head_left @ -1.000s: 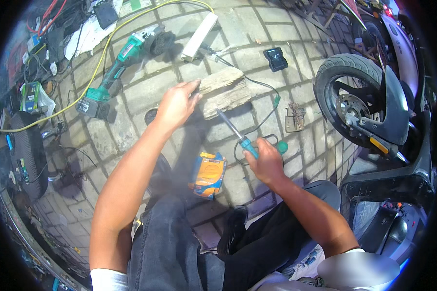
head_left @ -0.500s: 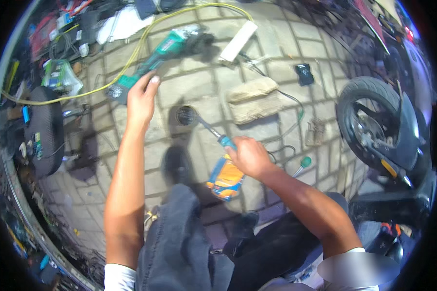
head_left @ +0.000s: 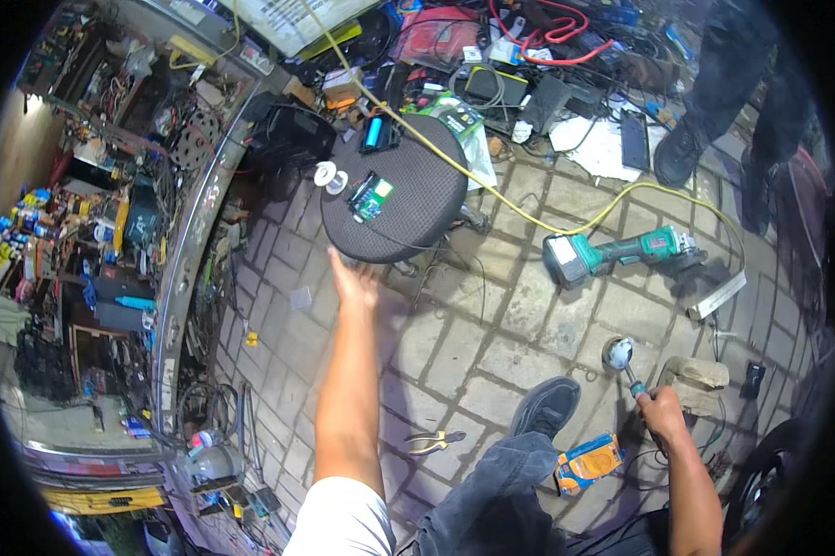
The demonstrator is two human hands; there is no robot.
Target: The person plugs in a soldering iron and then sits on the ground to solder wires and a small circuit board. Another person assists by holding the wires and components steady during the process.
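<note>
My left hand (head_left: 354,285) reaches toward the near edge of a dark padded stool (head_left: 417,218), its fingers apart and empty. On the stool lie two spools (head_left: 326,174), a green circuit board (head_left: 373,196) and a holder with a blue cylinder (head_left: 373,134). My right hand (head_left: 658,408) grips a blue-handled soldering iron (head_left: 636,384); its end is at a small round tin (head_left: 618,353), left of a pale wood block (head_left: 700,373). An orange-and-blue package (head_left: 589,463) and pliers (head_left: 434,439) lie on the paving near my shoe.
A green cordless grinder (head_left: 621,252), yellow cable (head_left: 566,227) and white bar (head_left: 719,295) lie right of the stool. Another person's legs (head_left: 714,102) stand at upper right. Clutter (head_left: 529,65) covers the back; packed shelves (head_left: 112,232) line the left; a wheel (head_left: 760,491) is lower right.
The view has swung left. My left hand left the wood block and moved out toward the stool. The iron's end moved from the wood to the tin, still in my right hand.
</note>
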